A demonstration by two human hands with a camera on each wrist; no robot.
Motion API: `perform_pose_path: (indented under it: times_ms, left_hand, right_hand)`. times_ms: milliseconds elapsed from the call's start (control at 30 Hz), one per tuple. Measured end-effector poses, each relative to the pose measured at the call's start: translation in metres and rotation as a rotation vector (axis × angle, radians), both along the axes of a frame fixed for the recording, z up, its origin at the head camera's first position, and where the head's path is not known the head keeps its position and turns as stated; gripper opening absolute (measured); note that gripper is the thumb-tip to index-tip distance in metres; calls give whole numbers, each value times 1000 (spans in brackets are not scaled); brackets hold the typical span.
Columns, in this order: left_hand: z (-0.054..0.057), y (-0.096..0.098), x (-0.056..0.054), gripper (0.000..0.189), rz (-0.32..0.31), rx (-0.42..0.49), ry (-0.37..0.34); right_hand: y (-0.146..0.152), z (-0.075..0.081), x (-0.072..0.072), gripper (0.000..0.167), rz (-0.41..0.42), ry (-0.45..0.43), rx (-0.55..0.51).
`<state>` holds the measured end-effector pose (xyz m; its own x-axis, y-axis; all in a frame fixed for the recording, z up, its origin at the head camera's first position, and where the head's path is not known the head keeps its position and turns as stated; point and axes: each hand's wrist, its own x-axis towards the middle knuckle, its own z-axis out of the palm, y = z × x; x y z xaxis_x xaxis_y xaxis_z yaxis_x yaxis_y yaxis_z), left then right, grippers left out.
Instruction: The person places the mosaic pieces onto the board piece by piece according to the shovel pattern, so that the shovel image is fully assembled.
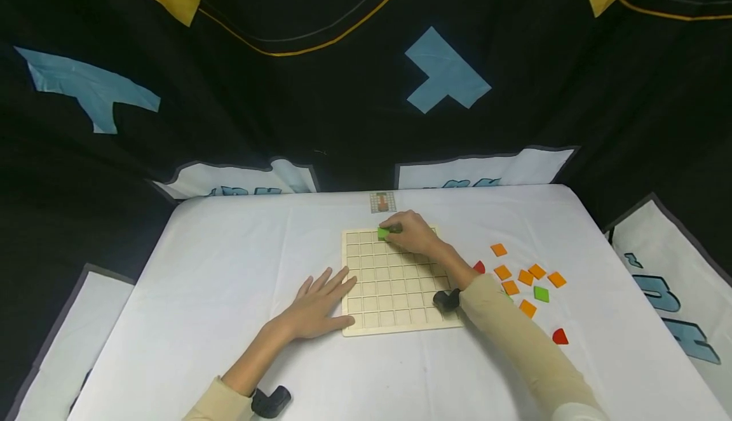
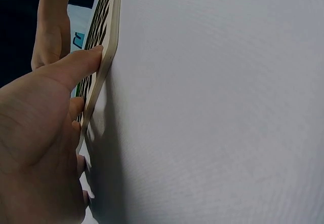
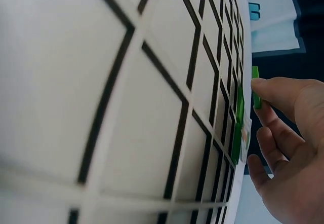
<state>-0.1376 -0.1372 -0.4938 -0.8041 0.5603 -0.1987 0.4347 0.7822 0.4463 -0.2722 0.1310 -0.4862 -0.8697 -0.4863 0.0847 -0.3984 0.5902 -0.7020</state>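
A pale wooden grid board (image 1: 377, 287) lies on the white table. My left hand (image 1: 313, 310) is spread at its left side, fingertips over the edge and thumb (image 2: 86, 62) on the near left corner. Over the far edge, my right hand (image 1: 414, 233) pinches a small green tile (image 3: 256, 87) between thumb and fingertip, held just off the grid. Two green tiles (image 3: 237, 138) sit on the board's far row in the right wrist view. In the head view, a green tile (image 1: 382, 233) shows beside the right fingertips.
Right of the board lie several loose orange tiles (image 1: 527, 308), a green tile (image 1: 541, 294) and red pieces (image 1: 560, 336), some partly behind the right forearm. A small pattern card (image 1: 382, 202) lies beyond the board at the table's far edge. A black curtain (image 1: 343, 110) hangs behind.
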Motion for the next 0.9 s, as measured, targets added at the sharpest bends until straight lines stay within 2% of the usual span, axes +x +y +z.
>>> perform_pose_path:
  times_ms: [433,900]
  left_hand:
    - [3,1,2,76,-3,46,26]
    - [3,2,1,77,13,9,-6]
  right_hand:
    - [-9,-9,-4,27,-2,15,46]
    - [-11,-12,-5,28,-3,32,90]
